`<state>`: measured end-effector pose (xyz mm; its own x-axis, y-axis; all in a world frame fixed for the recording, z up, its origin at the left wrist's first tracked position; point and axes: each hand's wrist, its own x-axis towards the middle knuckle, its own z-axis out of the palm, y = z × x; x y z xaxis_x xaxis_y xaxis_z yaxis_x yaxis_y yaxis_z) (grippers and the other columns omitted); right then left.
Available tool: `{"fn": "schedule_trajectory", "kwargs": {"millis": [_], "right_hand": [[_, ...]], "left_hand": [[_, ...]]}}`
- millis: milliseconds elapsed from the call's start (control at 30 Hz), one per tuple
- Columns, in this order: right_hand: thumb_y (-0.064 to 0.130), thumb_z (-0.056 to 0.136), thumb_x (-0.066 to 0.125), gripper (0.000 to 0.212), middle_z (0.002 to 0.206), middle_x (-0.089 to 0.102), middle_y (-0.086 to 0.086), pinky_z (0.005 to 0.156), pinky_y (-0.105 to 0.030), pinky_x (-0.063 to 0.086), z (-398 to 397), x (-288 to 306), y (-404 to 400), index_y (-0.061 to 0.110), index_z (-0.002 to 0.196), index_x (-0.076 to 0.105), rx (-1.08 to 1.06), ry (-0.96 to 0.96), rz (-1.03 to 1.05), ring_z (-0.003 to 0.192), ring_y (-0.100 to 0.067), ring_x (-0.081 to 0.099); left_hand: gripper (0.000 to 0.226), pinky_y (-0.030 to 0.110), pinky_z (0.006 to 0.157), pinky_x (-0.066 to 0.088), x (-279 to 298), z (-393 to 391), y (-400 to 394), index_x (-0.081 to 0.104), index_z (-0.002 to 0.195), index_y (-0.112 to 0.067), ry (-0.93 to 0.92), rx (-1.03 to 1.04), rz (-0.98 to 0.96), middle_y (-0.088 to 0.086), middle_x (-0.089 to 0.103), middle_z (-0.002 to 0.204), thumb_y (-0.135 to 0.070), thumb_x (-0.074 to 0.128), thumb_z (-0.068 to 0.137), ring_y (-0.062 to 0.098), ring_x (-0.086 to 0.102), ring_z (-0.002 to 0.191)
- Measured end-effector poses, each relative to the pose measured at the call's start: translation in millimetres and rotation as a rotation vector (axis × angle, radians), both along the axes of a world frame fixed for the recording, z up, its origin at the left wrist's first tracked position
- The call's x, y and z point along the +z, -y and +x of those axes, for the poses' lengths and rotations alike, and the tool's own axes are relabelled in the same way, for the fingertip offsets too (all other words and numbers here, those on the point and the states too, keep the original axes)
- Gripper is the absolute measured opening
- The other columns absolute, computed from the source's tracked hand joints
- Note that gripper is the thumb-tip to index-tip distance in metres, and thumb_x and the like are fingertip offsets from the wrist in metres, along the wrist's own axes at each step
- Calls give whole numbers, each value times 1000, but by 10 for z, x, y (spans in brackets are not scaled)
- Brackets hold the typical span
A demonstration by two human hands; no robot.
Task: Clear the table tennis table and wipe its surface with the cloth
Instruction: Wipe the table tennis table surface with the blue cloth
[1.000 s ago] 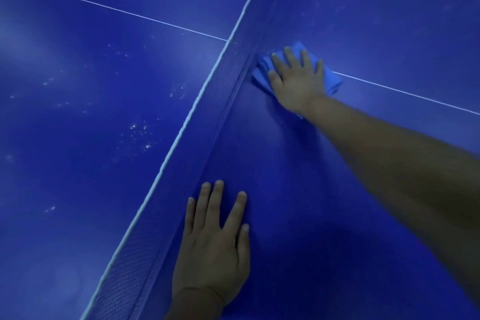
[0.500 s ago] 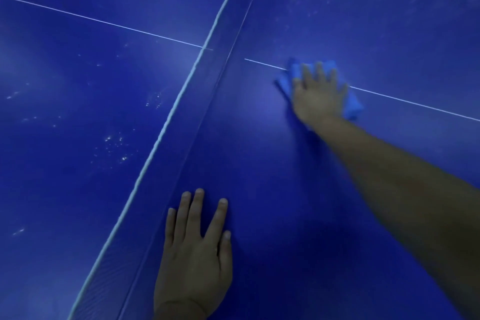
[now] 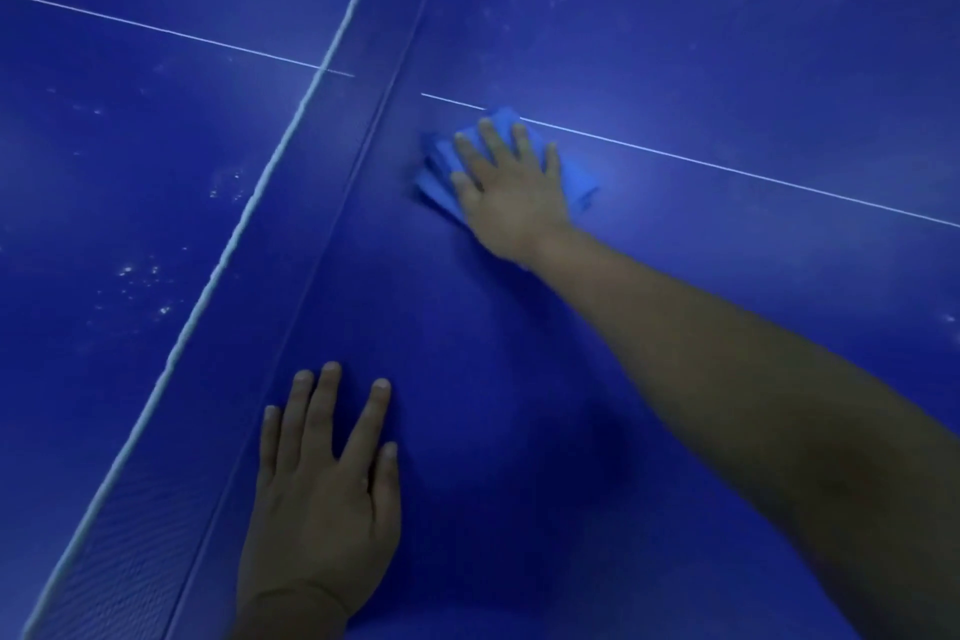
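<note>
Blue cloth [image 3: 574, 177] half hidden under right hand [image 3: 511, 192], fingers spread flat, left hand [image 3: 324, 494] splayed

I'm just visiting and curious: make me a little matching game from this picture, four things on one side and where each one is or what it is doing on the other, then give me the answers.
Things
1. left hand
2. right hand
3. cloth
4. white specks

Places or states
A. scattered on the table beyond the net
B. pressed flat on top of the cloth, fingers straight
C. lies on the white centre line, under a hand
D. flat on the bare blue table, close to the net

Pairs: 1-D, 2-B, 3-C, 4-A
</note>
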<state>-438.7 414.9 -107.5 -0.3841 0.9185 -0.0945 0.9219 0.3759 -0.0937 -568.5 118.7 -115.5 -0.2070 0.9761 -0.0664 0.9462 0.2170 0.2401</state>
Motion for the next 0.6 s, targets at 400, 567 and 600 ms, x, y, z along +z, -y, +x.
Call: {"fn": "schedule_trajectory", "kwargs": {"millis": [400,567,600], "right_hand": [[48,102,17,60,166,17,-4,116,-63,12,1359,-70,98,25,157,24,-373,18,114,151,-37,12],[58,89,-2,78,167,12,1,118,-60,9,1537,-11,126,29,159,17,-31,111,32,153,-31,9],[58,91,-1,77,167,12,-2,117,-62,12,1759,-8,-37,26,159,17,-136,154,66,152,-34,11]], "left_hand": [[59,38,122,-4,33,13,-18,40,150,-26,33,10,-14,11,26,161,-47,29,96,26,11,152],[58,35,122,-8,51,27,-19,38,150,-27,38,14,-19,10,25,161,-47,29,96,25,11,152],[58,35,122,-9,54,27,-21,37,150,-28,39,17,-20,9,25,161,-46,29,96,25,10,152]]}}
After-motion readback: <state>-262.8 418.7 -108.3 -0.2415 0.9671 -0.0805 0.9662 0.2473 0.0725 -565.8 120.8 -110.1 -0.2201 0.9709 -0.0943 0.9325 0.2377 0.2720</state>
